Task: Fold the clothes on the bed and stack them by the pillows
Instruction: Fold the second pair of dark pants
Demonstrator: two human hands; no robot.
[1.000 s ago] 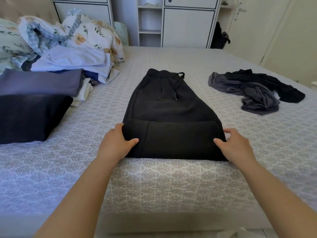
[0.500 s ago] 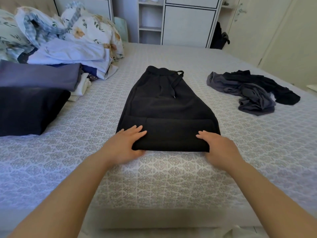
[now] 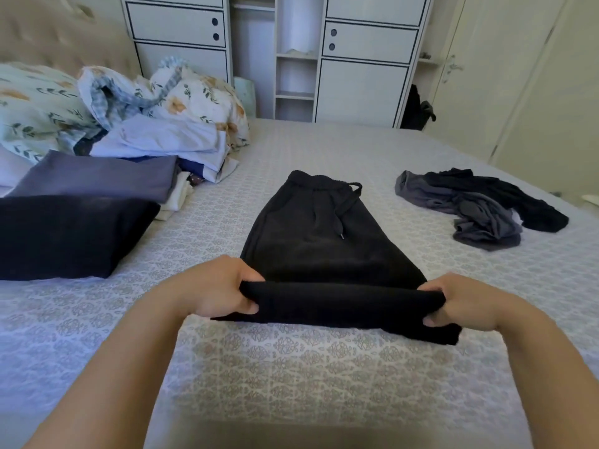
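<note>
Black trousers are laid flat mid-bed, waistband and drawstring toward the wardrobe. Their folded near end is gripped at its left corner by the left hand and at its right corner by the right hand, fingers curled round the cloth. Folded garments are stacked by the floral pillows; unfolded dark clothes are heaped at the right. No writing is legible.

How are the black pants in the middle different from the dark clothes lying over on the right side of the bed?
The black pants lie flat and smoothed out; the dark clothes on the right sit crumpled in a heap. The pants are one garment; the heap looks like black and grey pieces mixed together. The left hand and right hand grip the pants' near folded edge; nobody touches the heap. Both lie on the patterned bedspread.
</note>
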